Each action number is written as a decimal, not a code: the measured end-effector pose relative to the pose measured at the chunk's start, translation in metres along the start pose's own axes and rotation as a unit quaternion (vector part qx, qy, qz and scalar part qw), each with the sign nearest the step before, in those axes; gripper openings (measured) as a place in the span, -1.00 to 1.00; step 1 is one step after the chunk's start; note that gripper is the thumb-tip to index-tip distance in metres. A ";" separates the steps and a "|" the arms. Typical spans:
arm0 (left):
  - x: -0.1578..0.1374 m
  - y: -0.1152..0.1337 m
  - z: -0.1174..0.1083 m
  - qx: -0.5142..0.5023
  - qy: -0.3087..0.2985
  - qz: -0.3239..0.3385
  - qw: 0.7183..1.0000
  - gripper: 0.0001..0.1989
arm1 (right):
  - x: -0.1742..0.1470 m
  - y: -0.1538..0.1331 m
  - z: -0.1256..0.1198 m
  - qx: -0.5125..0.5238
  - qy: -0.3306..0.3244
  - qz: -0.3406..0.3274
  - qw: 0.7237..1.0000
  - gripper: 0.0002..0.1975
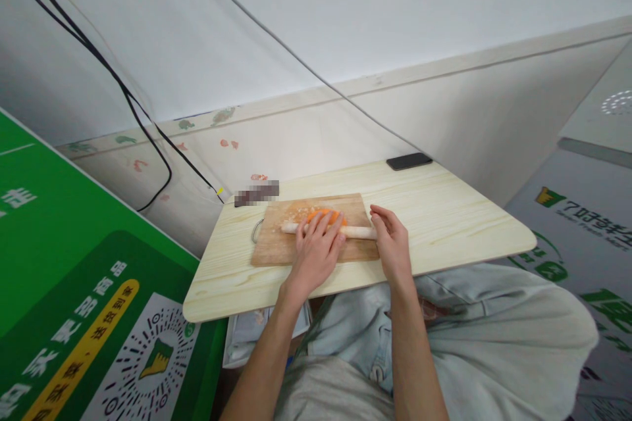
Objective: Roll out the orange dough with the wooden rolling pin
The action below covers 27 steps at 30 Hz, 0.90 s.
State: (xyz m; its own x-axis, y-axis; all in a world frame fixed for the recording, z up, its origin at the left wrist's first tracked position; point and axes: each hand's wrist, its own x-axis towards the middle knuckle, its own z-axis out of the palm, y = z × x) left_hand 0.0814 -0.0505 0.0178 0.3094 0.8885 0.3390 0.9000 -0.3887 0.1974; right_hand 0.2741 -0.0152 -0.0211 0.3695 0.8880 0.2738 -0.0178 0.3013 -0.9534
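Observation:
A wooden cutting board (276, 247) lies on the small table, with pale crumbs (293, 214) scattered over its upper left part. Across the board runs a thin, pale rolling pin (359, 232). Just behind it sits a flat orange piece (336, 216), partly covered by fingers; what it is made of I cannot tell. My left hand (318, 247) lies over the pin's middle, fingers stretched out and reaching onto the orange piece. At the pin's right end, my right hand (392, 240) has its fingers curled round the tip, which is hidden there.
A black phone (409, 161) rests at the table's back right edge. Near the back left corner is a blurred dark object (257, 193). The board has a metal ring handle (257, 230). Black cables (133, 99) hang at left, beside a green printed panel (99, 263).

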 end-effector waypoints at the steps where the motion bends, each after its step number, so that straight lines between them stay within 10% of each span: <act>1: 0.003 0.000 0.001 -0.002 -0.001 -0.004 1.000 -0.48 | 0.000 -0.001 0.000 0.000 -0.001 0.000 1.000 -0.63; 12: 0.052 -0.003 -0.002 0.018 -0.041 -0.006 0.999 -0.49 | 0.000 0.002 0.001 -0.001 0.002 -0.008 1.000 -0.62; 27: 0.032 -0.005 0.000 -0.037 -0.010 -0.012 0.999 -0.52 | -0.001 -0.001 0.000 0.001 -0.003 -0.002 1.000 -0.65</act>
State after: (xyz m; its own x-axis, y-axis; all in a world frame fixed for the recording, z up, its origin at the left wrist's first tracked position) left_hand 0.0863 -0.0201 0.0276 0.2950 0.9018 0.3157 0.8818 -0.3842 0.2735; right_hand 0.2735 -0.0164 -0.0208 0.3646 0.8883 0.2792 -0.0169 0.3061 -0.9519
